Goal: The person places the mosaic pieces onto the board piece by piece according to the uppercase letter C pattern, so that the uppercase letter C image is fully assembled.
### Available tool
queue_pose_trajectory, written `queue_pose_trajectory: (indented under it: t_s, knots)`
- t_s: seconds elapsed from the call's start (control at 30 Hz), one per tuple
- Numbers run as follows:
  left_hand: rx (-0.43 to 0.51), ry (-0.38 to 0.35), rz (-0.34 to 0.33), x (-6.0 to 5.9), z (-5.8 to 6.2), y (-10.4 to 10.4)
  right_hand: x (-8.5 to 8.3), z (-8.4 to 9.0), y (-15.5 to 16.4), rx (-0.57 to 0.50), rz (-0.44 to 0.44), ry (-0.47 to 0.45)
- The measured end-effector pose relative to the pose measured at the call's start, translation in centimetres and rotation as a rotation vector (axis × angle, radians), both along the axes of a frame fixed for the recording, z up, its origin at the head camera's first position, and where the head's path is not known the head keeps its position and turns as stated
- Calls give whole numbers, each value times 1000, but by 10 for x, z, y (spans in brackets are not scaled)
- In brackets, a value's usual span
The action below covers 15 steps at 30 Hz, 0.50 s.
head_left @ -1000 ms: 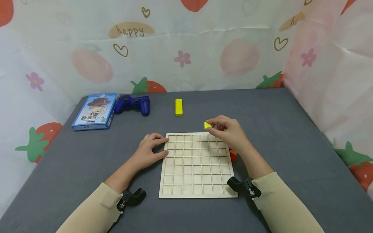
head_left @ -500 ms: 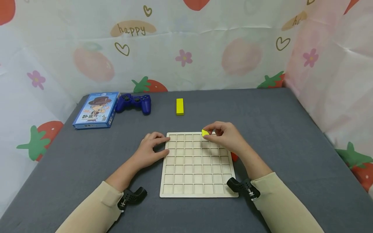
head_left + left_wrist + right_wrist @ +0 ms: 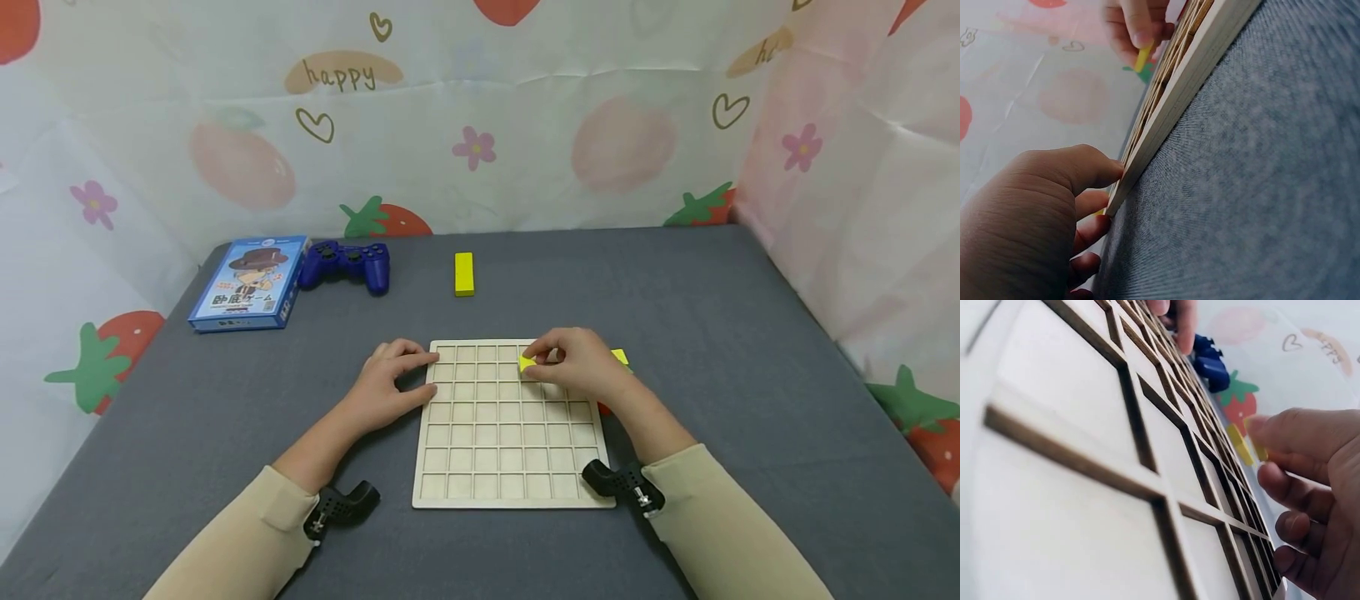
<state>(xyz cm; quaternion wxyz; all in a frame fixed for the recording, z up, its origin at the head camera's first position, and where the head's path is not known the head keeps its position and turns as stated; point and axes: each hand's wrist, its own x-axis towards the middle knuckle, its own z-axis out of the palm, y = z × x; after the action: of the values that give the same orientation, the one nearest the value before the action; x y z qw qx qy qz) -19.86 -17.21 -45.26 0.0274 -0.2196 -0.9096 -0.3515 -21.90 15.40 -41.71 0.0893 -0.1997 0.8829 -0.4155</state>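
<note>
A pale wooden grid board [image 3: 510, 437] lies flat before me, its square cells divided by thin raised strips. My left hand [image 3: 381, 387] rests at its left edge, the thumb and fingertips touching the rim with the fingers extended. Between the thumb and fingers of my right hand [image 3: 581, 362], a small yellow block [image 3: 527, 364] is pinched over the upper part of the grid. The left wrist view shows this block [image 3: 1143, 59] raised above the board; most of it is covered by the fingertips.
Behind the board stands a long yellow block [image 3: 464, 275]. A yellow piece [image 3: 620, 357] and a red piece [image 3: 604, 409] peek out by the right forearm, partly hidden. Far left, a blue game box [image 3: 249, 283] sits beside a dark blue game controller [image 3: 345, 265].
My right hand has moved down and slightly left, bringing the pinched yellow block from beyond the far edge to over the grid. The yellow piece behind it has come into sight. My left hand stays put.
</note>
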Motion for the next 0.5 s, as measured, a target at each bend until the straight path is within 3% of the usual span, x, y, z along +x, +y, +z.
queue_pose_trajectory:
  t_s: [0.5]
  knots:
    - [-6,10,-1,-1,0,1,1,-1,-3,117,-51,17]
